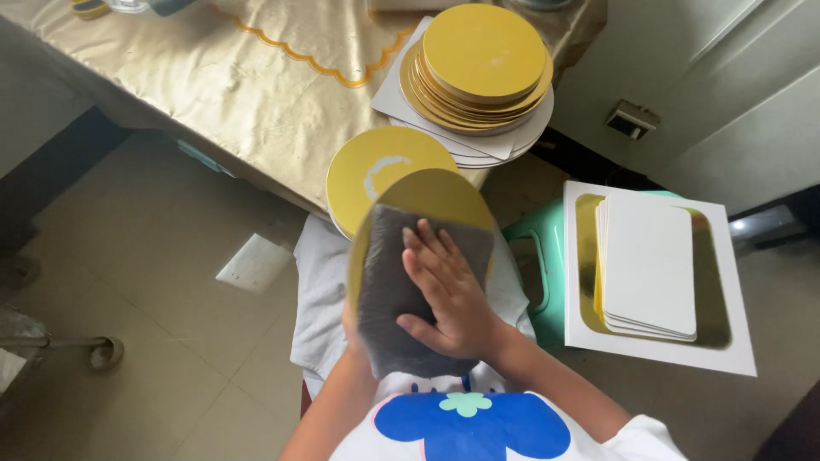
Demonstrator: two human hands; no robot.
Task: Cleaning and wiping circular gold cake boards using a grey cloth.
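Observation:
A round gold board (437, 193) stands tilted in front of my chest. My left hand (349, 326) grips its lower left edge from behind and is mostly hidden by it. A dark grey cloth (389, 290) lies over the board's face. My right hand (448, 286) presses flat on that cloth, fingers spread and pointing up. A second gold round board (376, 166) with a white curved smear rests on my lap just beyond, against the table edge.
A stack of gold round boards (483, 64) sits on white boards on the table with a shiny gold cloth (213, 77). To the right, a green stool (538, 256) carries a white square board (658, 341) with white rectangular cards (649, 265). Tiled floor lies left.

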